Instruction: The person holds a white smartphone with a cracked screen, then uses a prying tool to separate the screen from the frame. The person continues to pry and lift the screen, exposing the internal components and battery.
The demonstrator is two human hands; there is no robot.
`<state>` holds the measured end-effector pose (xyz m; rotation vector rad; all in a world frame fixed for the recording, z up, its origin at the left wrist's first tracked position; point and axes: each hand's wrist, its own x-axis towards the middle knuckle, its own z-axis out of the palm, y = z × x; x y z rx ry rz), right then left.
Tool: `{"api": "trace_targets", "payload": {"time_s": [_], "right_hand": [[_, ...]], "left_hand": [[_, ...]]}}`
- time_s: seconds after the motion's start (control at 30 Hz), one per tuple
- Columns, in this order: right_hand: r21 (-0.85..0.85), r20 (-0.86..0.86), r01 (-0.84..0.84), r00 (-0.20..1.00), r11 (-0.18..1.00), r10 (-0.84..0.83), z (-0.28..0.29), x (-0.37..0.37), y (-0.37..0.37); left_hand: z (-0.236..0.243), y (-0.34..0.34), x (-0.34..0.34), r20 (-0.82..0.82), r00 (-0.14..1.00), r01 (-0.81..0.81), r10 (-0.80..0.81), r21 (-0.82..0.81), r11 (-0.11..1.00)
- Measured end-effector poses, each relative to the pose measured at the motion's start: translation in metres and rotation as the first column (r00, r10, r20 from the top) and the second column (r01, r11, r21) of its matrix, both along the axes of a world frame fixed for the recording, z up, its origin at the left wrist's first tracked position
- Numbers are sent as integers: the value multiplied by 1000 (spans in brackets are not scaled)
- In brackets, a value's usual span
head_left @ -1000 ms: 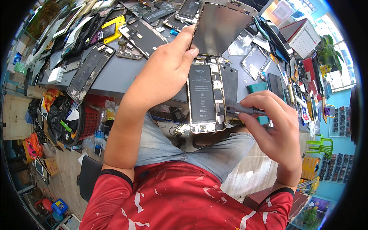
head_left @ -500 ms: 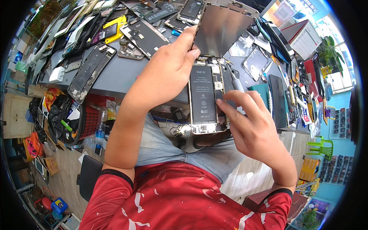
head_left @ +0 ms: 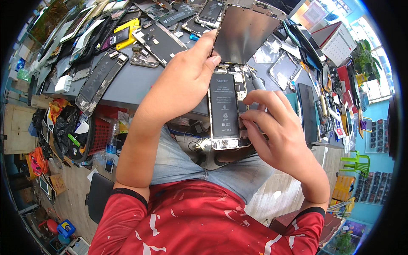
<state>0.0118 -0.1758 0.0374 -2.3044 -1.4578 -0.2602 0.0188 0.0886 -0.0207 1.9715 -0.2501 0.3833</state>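
Here, opened phone (head_left: 224, 106) partly beneath right-hand fingers (head_left: 260, 118)

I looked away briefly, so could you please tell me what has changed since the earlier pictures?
The right hand moved left, bringing its fingertips to the right side of the open phone. The grey tool, first aimed at the phone, now points up the picture; whether it is held is unclear. The left hand stayed on the raised screen.
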Motion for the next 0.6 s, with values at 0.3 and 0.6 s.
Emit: {"api": "trace_targets", "payload": {"time_s": [0.3,0.6], "right_hand": [[-71,60,135,990,988,-130,11,-7,20],[-115,99,350,935,930,-340,5,-19,38]], "left_hand": [[1,-1,3,74,997,5,-4,-11,1000],[2,-1,2,38,999,-4,5,-28,1000]]}}
